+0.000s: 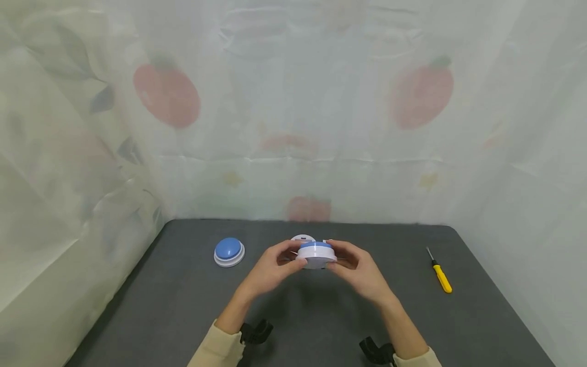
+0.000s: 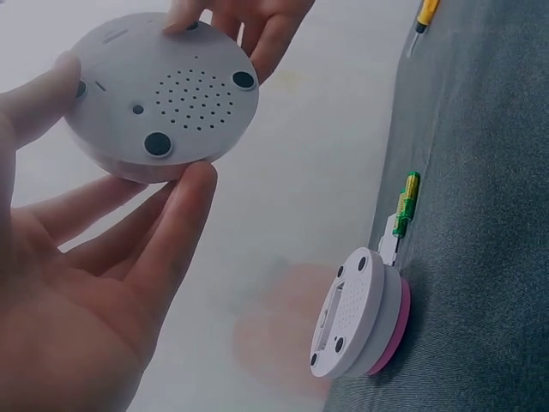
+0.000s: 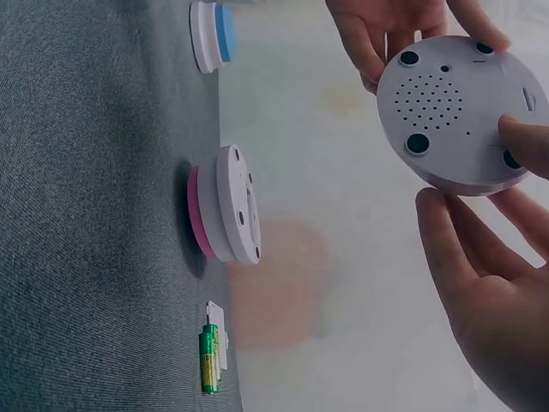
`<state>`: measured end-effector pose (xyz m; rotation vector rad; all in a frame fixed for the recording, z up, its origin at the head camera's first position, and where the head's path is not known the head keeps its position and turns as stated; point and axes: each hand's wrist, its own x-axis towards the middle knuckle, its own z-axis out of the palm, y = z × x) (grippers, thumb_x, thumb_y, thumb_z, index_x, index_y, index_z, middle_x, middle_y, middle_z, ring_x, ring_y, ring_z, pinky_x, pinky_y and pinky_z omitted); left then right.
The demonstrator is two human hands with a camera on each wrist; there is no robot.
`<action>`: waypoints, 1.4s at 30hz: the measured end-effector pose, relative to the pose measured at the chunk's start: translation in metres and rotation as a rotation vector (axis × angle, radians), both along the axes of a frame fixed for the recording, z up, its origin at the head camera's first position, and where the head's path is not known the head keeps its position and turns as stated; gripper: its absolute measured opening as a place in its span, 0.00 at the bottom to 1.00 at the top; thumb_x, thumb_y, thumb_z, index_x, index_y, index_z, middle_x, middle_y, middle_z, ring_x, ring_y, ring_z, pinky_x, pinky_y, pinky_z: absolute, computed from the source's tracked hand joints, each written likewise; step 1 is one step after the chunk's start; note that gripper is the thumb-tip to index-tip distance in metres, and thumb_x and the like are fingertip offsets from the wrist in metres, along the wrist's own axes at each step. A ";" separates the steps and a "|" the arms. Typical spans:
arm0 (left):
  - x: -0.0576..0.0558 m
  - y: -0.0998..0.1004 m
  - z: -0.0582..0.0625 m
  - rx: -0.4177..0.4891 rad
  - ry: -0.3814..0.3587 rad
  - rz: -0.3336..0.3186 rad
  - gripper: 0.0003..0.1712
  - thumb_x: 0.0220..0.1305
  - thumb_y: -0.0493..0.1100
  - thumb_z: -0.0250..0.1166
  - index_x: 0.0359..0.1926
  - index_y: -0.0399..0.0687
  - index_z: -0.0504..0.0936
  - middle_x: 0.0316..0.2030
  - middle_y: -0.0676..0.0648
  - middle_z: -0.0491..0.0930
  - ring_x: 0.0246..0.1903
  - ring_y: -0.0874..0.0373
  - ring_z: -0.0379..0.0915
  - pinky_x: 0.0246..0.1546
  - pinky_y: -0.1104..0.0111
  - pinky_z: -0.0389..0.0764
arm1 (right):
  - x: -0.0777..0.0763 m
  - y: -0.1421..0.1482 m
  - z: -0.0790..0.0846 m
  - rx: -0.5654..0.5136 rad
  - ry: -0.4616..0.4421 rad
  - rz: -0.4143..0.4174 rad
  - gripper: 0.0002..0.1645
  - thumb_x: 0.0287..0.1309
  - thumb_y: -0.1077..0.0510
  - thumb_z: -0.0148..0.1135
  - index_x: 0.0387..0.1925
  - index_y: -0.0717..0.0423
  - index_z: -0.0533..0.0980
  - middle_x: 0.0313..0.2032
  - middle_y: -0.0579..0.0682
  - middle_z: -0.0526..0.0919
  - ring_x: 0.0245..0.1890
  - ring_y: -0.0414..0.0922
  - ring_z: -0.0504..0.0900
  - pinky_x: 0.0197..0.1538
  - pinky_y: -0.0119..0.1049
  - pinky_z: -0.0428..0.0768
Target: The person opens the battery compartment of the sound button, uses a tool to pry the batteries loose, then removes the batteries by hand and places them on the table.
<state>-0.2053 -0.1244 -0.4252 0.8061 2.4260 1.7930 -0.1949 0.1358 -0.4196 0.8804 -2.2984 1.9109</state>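
Both hands hold a round white push button with a blue top (image 1: 316,253) above the table, its underside tilted toward the person. My left hand (image 1: 269,269) grips one side, thumb on the base and fingers along the rim. On the opposite side my right hand (image 1: 363,272) grips it the same way. Both wrist views show its underside (image 2: 129,86) with speaker holes, dark round feet and a small screw hole. Behind the hands, a pink-topped button (image 3: 225,206) lies upside down, with a recess in its base. Two green batteries (image 3: 209,356) and a small white cover (image 3: 224,330) lie beside it.
Another blue-topped button (image 1: 229,251) stands upright on the dark table (image 1: 183,306), left of the hands. Toward the right edge lies a screwdriver with a yellow handle (image 1: 442,278). A pale printed curtain (image 1: 293,112) hangs behind the table and along its sides.
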 end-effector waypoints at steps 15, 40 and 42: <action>0.000 0.005 -0.001 0.004 -0.065 0.016 0.20 0.68 0.42 0.69 0.59 0.39 0.80 0.44 0.44 0.83 0.38 0.56 0.83 0.42 0.63 0.84 | 0.001 -0.003 0.000 0.094 0.087 -0.112 0.25 0.60 0.60 0.73 0.59 0.54 0.79 0.52 0.49 0.83 0.52 0.49 0.82 0.56 0.47 0.80; 0.005 0.012 0.001 0.023 0.172 0.037 0.28 0.65 0.40 0.71 0.65 0.48 0.77 0.53 0.50 0.79 0.53 0.54 0.75 0.50 0.59 0.81 | 0.000 0.000 -0.001 0.040 -0.115 -0.195 0.20 0.64 0.57 0.69 0.54 0.63 0.80 0.48 0.58 0.84 0.46 0.49 0.86 0.47 0.34 0.82; 0.005 0.012 0.000 0.026 0.199 0.017 0.31 0.64 0.39 0.72 0.67 0.49 0.75 0.55 0.50 0.78 0.55 0.54 0.75 0.50 0.58 0.81 | 0.000 0.000 -0.001 0.036 -0.129 -0.200 0.20 0.65 0.57 0.69 0.54 0.63 0.80 0.47 0.59 0.84 0.45 0.48 0.86 0.47 0.35 0.83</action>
